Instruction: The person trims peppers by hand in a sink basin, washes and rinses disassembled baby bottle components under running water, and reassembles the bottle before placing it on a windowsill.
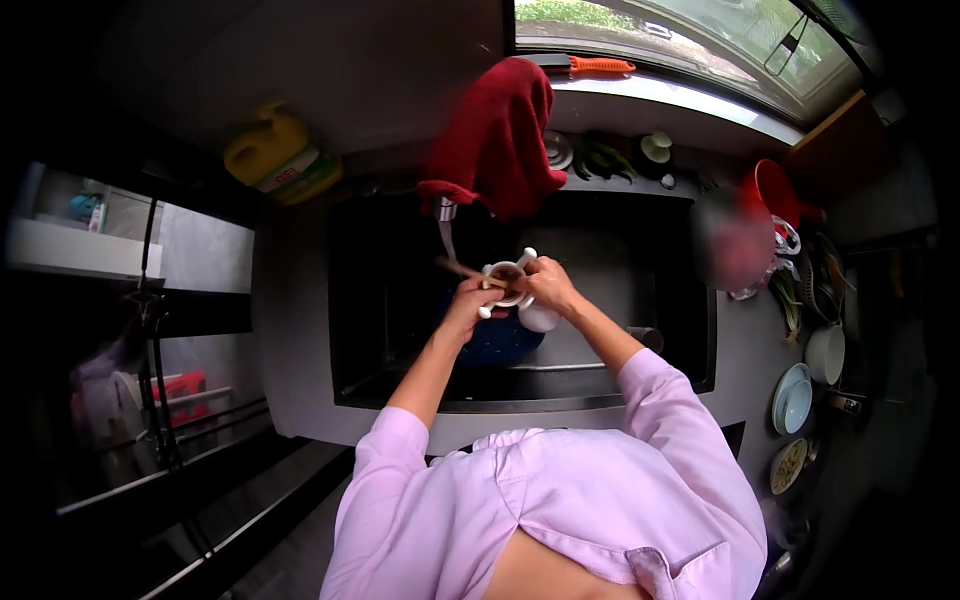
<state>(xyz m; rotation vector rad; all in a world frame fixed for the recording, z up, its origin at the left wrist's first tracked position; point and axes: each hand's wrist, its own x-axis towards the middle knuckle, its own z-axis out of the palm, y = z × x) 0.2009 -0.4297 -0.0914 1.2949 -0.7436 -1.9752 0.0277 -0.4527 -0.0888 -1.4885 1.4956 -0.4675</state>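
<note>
Over a black sink [375, 392], both hands meet at a small white pot [507, 270] with white knobs or handles and brown contents. My left hand [466, 303] is closed on the pot's left side, with a light wooden stick [462, 268] lying across the rim beside it. My right hand [546, 283] has its fingers closed at the pot's right side, near the upper white handle. Just below the pot are a whitish round object [539, 318] and a dark blue colander [495, 342]. Water or a spout [447, 235] shows under a red cloth [500, 135] draped over the tap.
A yellow jug [283, 155] stands at the back left. Green peppers [603, 158] and an orange-handled tool [600, 66] lie behind the sink. To the right are a red pan [773, 190], a white pot [825, 354], plates [792, 399] and a bowl of food [788, 466].
</note>
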